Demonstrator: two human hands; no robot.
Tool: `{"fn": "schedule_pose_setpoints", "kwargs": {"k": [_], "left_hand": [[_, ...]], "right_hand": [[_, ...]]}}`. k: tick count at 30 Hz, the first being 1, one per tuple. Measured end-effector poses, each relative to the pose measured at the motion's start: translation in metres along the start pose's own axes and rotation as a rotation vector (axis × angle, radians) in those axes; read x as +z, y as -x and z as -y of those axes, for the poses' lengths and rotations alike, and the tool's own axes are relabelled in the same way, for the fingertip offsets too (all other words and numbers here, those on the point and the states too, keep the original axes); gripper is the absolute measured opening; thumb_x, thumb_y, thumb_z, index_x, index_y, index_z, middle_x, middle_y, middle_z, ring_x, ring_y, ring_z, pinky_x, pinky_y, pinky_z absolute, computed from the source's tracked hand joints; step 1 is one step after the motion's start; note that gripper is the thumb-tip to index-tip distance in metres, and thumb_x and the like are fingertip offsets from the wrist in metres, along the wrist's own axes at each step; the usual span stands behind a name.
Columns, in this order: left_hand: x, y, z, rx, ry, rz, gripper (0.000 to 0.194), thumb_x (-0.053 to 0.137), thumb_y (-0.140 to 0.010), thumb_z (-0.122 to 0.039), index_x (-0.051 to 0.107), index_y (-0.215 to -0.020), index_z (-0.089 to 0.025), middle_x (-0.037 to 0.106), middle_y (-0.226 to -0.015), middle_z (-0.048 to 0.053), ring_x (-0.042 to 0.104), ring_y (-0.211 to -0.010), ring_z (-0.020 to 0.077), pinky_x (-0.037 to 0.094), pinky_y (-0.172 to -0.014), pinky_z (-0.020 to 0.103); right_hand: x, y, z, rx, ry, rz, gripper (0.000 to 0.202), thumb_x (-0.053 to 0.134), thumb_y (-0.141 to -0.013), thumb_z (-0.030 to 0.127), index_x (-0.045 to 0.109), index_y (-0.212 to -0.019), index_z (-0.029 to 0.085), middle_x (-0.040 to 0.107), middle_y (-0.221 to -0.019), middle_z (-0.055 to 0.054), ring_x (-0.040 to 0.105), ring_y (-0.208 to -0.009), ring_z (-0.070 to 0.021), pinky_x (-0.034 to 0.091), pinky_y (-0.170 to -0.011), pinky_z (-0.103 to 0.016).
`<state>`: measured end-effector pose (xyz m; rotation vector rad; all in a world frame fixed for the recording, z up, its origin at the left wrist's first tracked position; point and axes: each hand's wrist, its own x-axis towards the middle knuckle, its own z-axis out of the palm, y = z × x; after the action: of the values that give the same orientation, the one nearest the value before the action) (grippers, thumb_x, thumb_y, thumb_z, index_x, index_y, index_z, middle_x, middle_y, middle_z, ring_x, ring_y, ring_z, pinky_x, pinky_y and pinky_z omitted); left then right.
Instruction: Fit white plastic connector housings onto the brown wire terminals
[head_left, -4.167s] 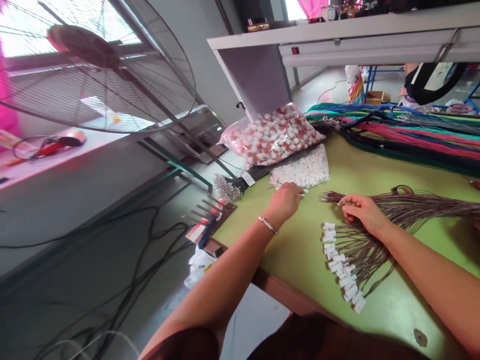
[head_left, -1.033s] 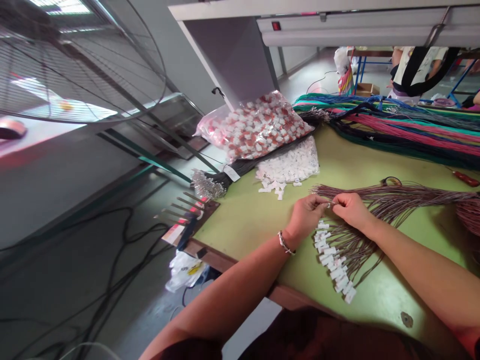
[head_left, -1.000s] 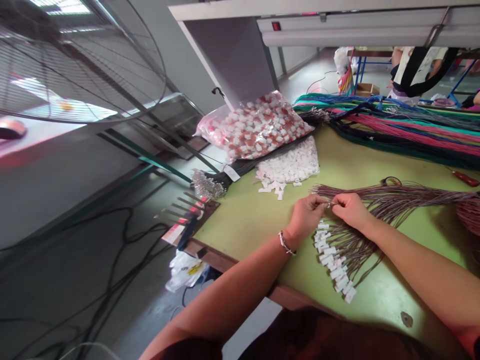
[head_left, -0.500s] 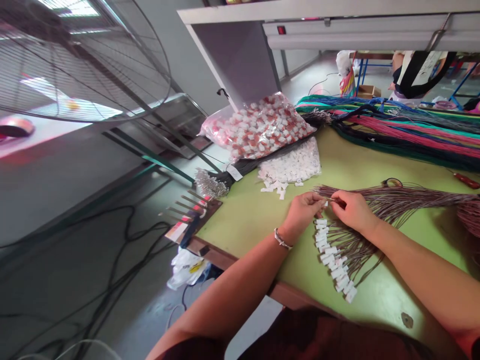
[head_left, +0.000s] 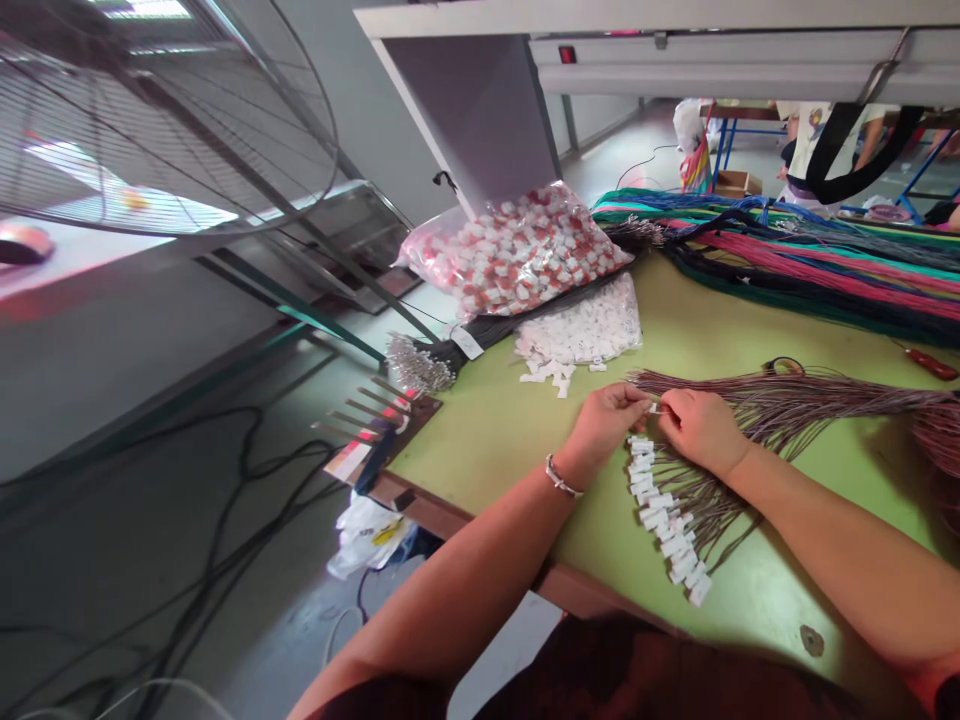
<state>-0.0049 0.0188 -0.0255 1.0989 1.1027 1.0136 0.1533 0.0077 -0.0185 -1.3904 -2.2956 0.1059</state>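
Observation:
Between my two hands, over the green table [head_left: 480, 450], is a small white connector housing [head_left: 654, 408]. My left hand [head_left: 611, 420] is closed on it in a pinch. My right hand [head_left: 697, 425] is closed too, its fingertips on a thin brown wire at the housing's other side; most of that wire is hidden by the fingers. Just below, a slanting row of white connector housings [head_left: 667, 525] lies on the table, fitted on brown wires. Behind my right hand spreads a bundle of brown wires [head_left: 810, 395].
A clear bag of white and reddish-brown parts [head_left: 525, 255] lies at the back, near a bag of white housings [head_left: 585, 325]. Coloured wire bundles [head_left: 840, 250] fill the back right. A red-handled tool [head_left: 932, 363] and tape roll [head_left: 784, 366] lie rightward. A fan [head_left: 150, 120] stands left.
My right hand's fingers have curled in closer, and the white housing shows more clearly between my hands. My left hand stays almost still. The view has shifted slightly.

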Motion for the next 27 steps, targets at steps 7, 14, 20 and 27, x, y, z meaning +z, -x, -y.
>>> {"fn": "schedule_pose_setpoints", "kwargs": {"k": [7,14,20,27], "left_hand": [[0.006,0.002,0.001,0.078,-0.081,-0.067,0.013,0.069,-0.065,-0.023,0.065,-0.071,-0.012,0.059,-0.051,-0.002,0.052,-0.047,0.0077,0.042,-0.048,0.020],[0.008,0.002,0.002,0.082,-0.143,-0.032,0.008,0.066,-0.066,-0.018,0.065,-0.070,-0.012,0.059,-0.054,-0.002,0.052,-0.046,0.0072,0.041,-0.047,0.019],[0.009,0.004,-0.001,0.065,-0.194,-0.021,0.004,0.062,-0.068,-0.016,0.064,-0.069,-0.012,0.058,-0.053,-0.002,0.051,-0.046,0.0070,0.040,-0.046,0.018],[-0.011,0.009,-0.005,0.120,-0.418,0.062,0.007,0.062,-0.070,-0.019,0.065,-0.069,-0.013,0.064,-0.064,0.001,0.054,-0.057,0.0100,0.042,-0.056,0.021]], "right_hand": [[0.000,-0.003,-0.003,0.259,-0.419,0.023,0.013,0.050,-0.072,0.021,0.059,-0.063,0.016,0.051,-0.049,0.002,0.040,-0.046,-0.0089,0.030,-0.049,-0.021],[0.005,-0.002,-0.005,0.254,-0.422,0.017,0.010,0.052,-0.071,0.021,0.060,-0.066,0.016,0.054,-0.051,0.002,0.041,-0.045,-0.0084,0.031,-0.050,-0.021],[0.008,-0.002,-0.005,0.223,-0.397,0.024,0.010,0.053,-0.071,0.021,0.060,-0.065,0.016,0.053,-0.049,0.002,0.040,-0.045,-0.0088,0.030,-0.050,-0.022],[0.003,-0.002,-0.010,0.261,-0.591,0.070,0.014,0.055,-0.070,0.024,0.063,-0.062,0.015,0.057,-0.052,0.002,0.045,-0.048,-0.0095,0.033,-0.049,-0.022]]}}
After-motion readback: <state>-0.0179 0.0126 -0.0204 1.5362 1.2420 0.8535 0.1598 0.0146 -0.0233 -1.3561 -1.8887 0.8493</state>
